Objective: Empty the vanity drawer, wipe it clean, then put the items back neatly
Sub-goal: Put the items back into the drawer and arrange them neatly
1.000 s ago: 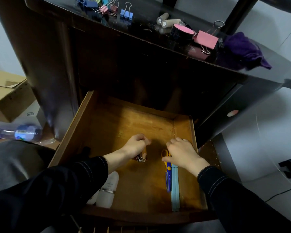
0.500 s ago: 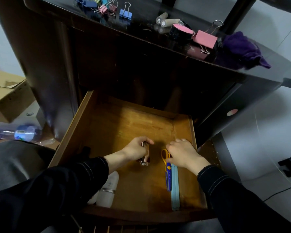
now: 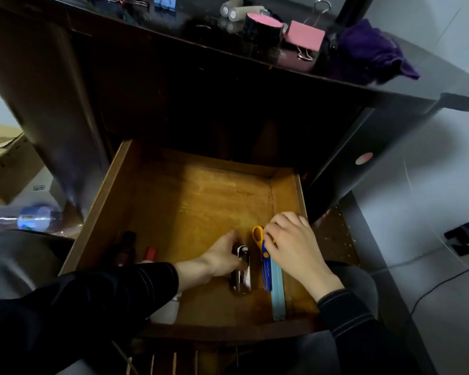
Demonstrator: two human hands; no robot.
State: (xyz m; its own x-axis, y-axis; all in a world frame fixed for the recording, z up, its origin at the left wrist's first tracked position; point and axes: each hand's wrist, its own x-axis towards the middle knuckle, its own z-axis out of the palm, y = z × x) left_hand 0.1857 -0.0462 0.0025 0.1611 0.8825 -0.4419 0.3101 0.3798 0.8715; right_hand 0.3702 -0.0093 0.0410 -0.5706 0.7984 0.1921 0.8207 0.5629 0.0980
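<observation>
The wooden drawer (image 3: 173, 201) stands pulled out below the dark vanity. My left hand (image 3: 222, 257) grips a small dark bottle (image 3: 241, 277) that lies lengthwise on the drawer floor. Just right of it lie blue scissors with yellow handles (image 3: 263, 255) and a pale blue flat strip (image 3: 278, 293). My right hand (image 3: 293, 247) rests over the scissors' handles with curled fingers touching them. At the drawer's front left, a white bottle (image 3: 165, 309), a brown bottle (image 3: 125, 247) and a red-capped item (image 3: 150, 253) show partly behind my left sleeve.
On the vanity top (image 3: 431, 77) sit a purple cloth (image 3: 371, 50), a pink binder clip (image 3: 305, 36), a black jar with pink lid (image 3: 263, 25), grey rolls (image 3: 238, 10) and blue clips (image 3: 164, 1). A cardboard box (image 3: 6, 161) and plastic bottle (image 3: 33, 217) lie left.
My left hand has laid the small dark bottle down lengthwise beside the scissors. My right hand stays over the scissors' handles.
</observation>
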